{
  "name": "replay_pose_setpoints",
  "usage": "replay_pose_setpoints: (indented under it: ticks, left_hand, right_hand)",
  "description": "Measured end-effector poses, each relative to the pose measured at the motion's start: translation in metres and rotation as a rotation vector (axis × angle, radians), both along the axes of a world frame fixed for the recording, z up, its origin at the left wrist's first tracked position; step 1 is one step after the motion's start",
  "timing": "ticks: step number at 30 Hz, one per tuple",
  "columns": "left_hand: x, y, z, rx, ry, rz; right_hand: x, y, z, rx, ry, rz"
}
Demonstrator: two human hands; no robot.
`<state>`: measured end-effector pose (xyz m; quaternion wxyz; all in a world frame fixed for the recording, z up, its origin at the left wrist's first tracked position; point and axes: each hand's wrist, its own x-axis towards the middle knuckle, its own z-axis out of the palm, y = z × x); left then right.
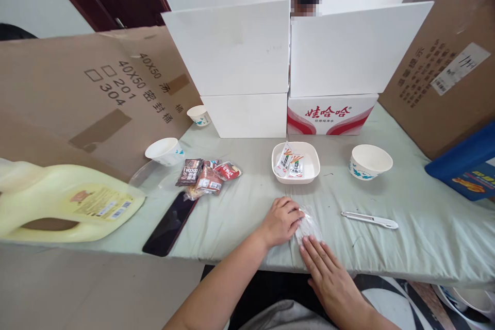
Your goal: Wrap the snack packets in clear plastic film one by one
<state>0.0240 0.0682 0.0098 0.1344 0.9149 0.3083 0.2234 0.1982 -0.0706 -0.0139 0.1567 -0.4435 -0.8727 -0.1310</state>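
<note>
A crumpled piece of clear plastic film (310, 226) lies on the cloth near the front edge. My left hand (280, 221) is closed, its bent fingers gripping the film's left side. Flat on the film's near end rests my right hand (328, 273), fingers stretched out and holding nothing. Just beyond, a white tray (315, 165) contains small printed white packets (296, 165). To the right is a white utility knife (370, 220), its blade not clearly visible.
Left of my hands are a dark phone (169, 224), several snack packets (209, 178) and a yellow jug (65, 203). Paper bowls (164, 151) stand around; one bowl (369, 161) is at right. White boxes (247, 51) and cardboard panels (96, 98) enclose the table. A person sits behind.
</note>
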Motion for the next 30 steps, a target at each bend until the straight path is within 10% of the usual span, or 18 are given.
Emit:
replay_pose_setpoints:
  ticks: [13, 20, 30]
  left_hand:
    - [-0.001, 0.001, 0.002, -0.112, -0.045, -0.061]
    - [-0.004, 0.003, 0.000, -0.183, -0.117, -0.045]
    - [-0.003, 0.006, 0.005, -0.236, -0.219, -0.015]
  right_hand:
    - [0.023, 0.049, 0.054, -0.401, 0.361, 0.055]
    - [0.012, 0.108, 0.043, -0.474, 0.112, -0.246]
    - [0.006, 0.108, 0.040, -0.476, 0.104, -0.286]
